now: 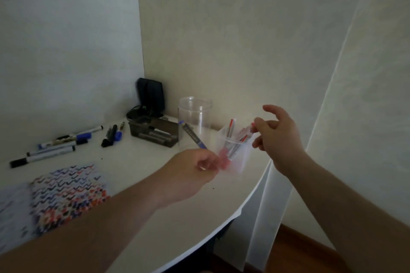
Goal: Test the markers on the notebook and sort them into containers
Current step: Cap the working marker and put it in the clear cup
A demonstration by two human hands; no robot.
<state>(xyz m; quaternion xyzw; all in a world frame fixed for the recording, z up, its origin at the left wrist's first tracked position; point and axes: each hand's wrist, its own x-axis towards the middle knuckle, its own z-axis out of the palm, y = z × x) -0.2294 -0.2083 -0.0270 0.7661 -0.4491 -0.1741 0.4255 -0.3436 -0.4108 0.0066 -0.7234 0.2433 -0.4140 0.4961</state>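
Note:
My left hand [193,173] grips a blue marker [192,135] that points up and to the left, and its fingers lie against the side of a translucent square cup [240,162]. Several red markers [238,137] stand in that cup. My right hand [277,134] hovers at the cup's right rim, thumb and a curled finger pinching the top end of one red marker, index finger raised. A clear round jar [195,115] stands just behind the blue marker. The notebook [66,193], covered in coloured tick marks, lies at the lower left.
A dark tray [153,134] holding markers sits left of the jar. Several loose markers [51,150] and caps [111,135] lie at the back left. A black object [150,97] stands in the corner. The rounded table edge [239,213] and a sheer curtain [332,139] are close on the right.

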